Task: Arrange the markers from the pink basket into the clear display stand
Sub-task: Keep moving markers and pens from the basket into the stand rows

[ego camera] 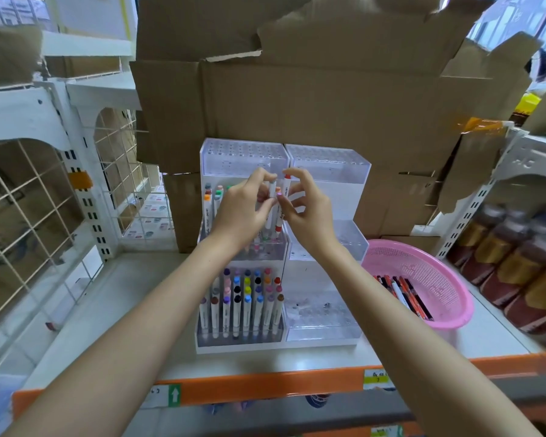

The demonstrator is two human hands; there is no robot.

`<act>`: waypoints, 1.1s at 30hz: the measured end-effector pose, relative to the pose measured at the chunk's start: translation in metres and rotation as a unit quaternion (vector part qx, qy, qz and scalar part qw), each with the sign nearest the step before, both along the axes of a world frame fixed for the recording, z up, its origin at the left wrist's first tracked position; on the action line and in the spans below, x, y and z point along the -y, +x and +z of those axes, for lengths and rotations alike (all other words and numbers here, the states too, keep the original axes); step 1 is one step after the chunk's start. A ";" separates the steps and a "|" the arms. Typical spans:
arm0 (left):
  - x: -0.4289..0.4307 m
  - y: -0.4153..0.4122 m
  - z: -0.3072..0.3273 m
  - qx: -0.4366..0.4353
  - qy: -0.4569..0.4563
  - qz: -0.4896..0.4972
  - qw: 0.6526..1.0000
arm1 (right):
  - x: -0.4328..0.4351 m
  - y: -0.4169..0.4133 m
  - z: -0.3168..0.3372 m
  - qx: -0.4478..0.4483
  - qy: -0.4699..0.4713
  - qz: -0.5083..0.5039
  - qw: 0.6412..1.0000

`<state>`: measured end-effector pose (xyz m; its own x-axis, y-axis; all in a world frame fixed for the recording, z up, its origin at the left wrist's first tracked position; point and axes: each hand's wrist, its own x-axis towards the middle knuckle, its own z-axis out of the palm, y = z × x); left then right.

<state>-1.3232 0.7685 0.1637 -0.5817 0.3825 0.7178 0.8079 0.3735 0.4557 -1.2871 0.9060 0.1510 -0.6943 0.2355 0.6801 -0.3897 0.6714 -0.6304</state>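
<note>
A clear tiered display stand [328, 165] sits on the shelf in front of me. Its bottom left tier holds several white markers [243, 304] with coloured caps; its right half shows bare holes. Over the middle left tier, my left hand [243, 209] grips a white marker [271, 200] upright. My right hand [309, 212] pinches a red-capped marker [286, 192] beside it. Both hands nearly touch. The pink basket [435, 272] stands to the right of the stand, with several markers [404, 294] lying inside.
Torn cardboard boxes [297, 105] stack behind the stand. A white wire-grid rack [29, 200] stands at left. Brown jars [517, 263] fill the shelf at right. The shelf's orange front edge [265, 386] runs below the stand.
</note>
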 end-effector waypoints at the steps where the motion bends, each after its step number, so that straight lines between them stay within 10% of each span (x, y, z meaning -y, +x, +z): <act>1: 0.000 -0.001 0.001 -0.005 -0.006 0.002 1.000 | -0.001 0.000 0.000 0.001 0.000 -0.001 1.000; 33: 0.009 -0.011 -0.012 -0.110 -0.127 0.067 0.983 | 0.003 0.000 -0.005 -0.005 0.030 -0.018 0.999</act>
<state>-1.3343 0.7590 0.1518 -0.4801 0.4965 0.7232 0.8122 0.5631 0.1525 -1.2869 0.9025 0.1462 -0.6790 0.2184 0.7009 -0.3716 0.7212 -0.5847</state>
